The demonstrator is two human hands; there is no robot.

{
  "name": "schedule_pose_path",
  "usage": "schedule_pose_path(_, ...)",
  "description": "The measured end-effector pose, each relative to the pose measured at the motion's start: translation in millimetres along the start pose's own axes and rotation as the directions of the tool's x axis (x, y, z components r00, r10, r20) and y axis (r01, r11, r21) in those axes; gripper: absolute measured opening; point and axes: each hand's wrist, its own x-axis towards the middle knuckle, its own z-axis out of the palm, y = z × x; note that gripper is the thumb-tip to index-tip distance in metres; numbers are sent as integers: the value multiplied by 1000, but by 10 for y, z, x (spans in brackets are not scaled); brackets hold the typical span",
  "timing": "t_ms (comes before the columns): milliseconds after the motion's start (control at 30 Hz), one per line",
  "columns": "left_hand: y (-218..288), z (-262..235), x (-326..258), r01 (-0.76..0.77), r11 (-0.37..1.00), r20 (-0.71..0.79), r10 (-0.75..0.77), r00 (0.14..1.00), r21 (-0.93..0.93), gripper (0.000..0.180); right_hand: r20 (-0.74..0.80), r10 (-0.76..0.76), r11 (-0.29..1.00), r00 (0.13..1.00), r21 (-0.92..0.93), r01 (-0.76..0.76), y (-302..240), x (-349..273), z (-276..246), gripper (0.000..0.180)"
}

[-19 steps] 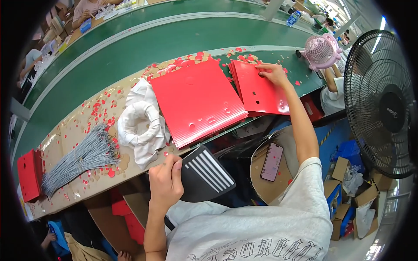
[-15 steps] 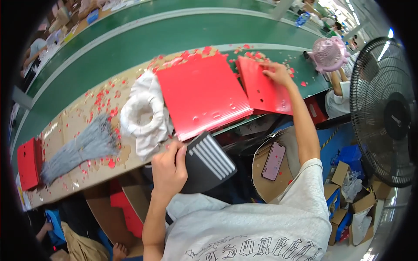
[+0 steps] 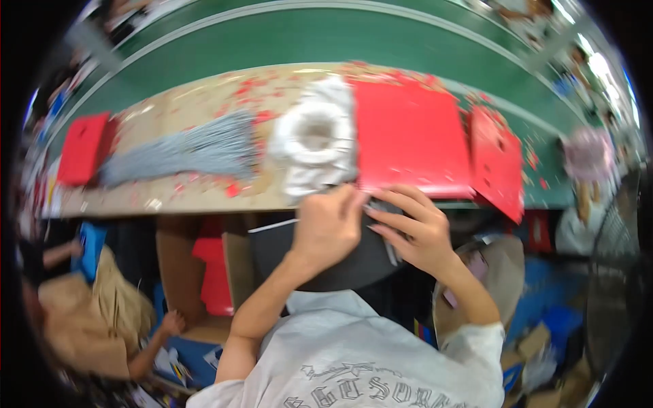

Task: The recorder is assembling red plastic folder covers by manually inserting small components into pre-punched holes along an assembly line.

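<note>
The step in hand looks like close two-handed fingerwork, done just by the near edge of the counter [image 3: 204,198]. The left hand [image 3: 330,228] has its fingers bent in tightly; the right hand [image 3: 425,231] meets it from three o'clock, fingers bent and parted – blur hides whether anything sits between them. From the hands, the red stack [image 3: 411,136] lies at one o'clock, the white cloth ring [image 3: 318,155] at eleven, the grey wire bundle [image 3: 194,146] near ten. The next move probably calls for steady, well-matched fingertips – a small, precise pinch
</note>
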Motion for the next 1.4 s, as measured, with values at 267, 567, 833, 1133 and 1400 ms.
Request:
schedule_pose_path(267,22,-49,-379,-130,990,-70,133,989,51,18,137,204,942,969,241,-233,-206,-72,46,20)
schedule_pose_path(567,-19,-84,-434,-86,994,-115,93,989,69,20,69,139,976,988,161,-149,-172,-229,232,28)
schedule_pose_path(833,-37,-68,-427,-134,988,-109,143,984,80,20,-81,204,960,976,212,-183,-31,-325,17,10)
schedule_pose_path(1133,65,78,-505,-224,959,194,190,962,171,23,-137,431,897,892,172,-407,509,559,-384,11)
schedule_pose_path(1400,126,439,-102,-166,888,190,91,978,428,66,157,464,829,872,271,-490,865,544,-209,11)
